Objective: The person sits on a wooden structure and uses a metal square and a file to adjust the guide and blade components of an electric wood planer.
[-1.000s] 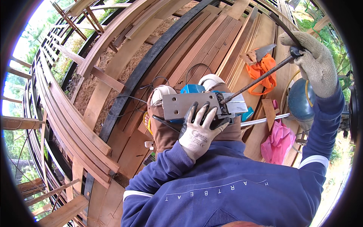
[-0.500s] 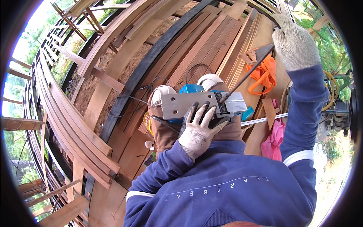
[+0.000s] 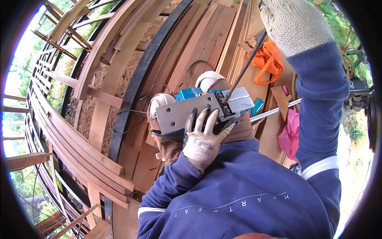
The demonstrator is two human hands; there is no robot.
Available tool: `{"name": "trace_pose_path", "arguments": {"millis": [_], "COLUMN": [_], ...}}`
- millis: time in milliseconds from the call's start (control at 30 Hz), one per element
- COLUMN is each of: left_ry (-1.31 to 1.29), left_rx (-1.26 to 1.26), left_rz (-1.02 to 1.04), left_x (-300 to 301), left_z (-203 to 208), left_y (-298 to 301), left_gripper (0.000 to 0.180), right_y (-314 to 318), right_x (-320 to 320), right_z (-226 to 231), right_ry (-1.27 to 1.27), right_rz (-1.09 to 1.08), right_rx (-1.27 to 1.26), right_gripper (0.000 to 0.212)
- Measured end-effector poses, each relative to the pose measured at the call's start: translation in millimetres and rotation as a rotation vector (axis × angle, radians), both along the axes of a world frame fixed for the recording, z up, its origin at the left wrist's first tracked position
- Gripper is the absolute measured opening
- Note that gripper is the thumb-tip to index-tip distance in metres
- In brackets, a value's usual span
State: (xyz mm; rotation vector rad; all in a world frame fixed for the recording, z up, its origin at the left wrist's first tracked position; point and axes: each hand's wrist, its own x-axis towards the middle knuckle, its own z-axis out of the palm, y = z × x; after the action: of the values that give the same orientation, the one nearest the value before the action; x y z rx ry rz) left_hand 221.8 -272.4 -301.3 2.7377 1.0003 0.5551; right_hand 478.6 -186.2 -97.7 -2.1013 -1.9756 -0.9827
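outdoors, a broad floor of reddish-brown boards (image 3: 199,44) is seen from above in a round fisheye view. the lower part is filled by a person's blue sweatshirt (image 3: 242,183). to the left, long planks (image 3: 79,135) are stacked, and between these and the boards a long black beam (image 3: 135,85) is laid.

at upper right, the gloved right hand (image 3: 298,28) is raised; its grip is clamped on the upper part of a dark metal rod (image 3: 245,65), though the fingertips are partly hidden. over the person's legs, in brown trousers (image 3: 171,149), a blue power planer (image 3: 179,111) is placed with its flat metal sole turned up. the rod is slanted down from the right hand to the middle of the planer, where its lower end is set by the cutter slot.

the sole is touched by the gloved left hand (image 3: 203,141); its grip is apart, with the fingers spread over the metal.

to the right, orange fabric straps (image 3: 270,59) and a crumpled pink bag (image 3: 289,135) are left lying. near the planer, a small teal piece (image 3: 258,106) and a thin black cord (image 3: 128,110) are seen.
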Motion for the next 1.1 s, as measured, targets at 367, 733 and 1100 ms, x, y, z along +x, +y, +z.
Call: {"name": "trace_pose_path", "arguments": {"millis": [367, 733, 1100], "left_ry": [-0.106, -0.123, -0.159], "left_rx": [0.177, 0.117, 0.217], "left_rz": [0.091, 0.024, 0.064], "left_x": [2, -7, 4], "left_z": [-25, -10, -29], "left_y": [-2, 25, 0], "left_gripper": [0.042, 0.051, 0.038], "right_y": [-6, 13, -22], "right_x": [-47, 20, 68], "right_z": [-9, -26, -10], "right_ry": [0.126, 0.572, 0.368], "right_rz": [-0.168, 0.73, 0.571], "right_rx": [0.175, 0.242, 0.214], "right_gripper": [0.025, 0.028, 0.036]}}
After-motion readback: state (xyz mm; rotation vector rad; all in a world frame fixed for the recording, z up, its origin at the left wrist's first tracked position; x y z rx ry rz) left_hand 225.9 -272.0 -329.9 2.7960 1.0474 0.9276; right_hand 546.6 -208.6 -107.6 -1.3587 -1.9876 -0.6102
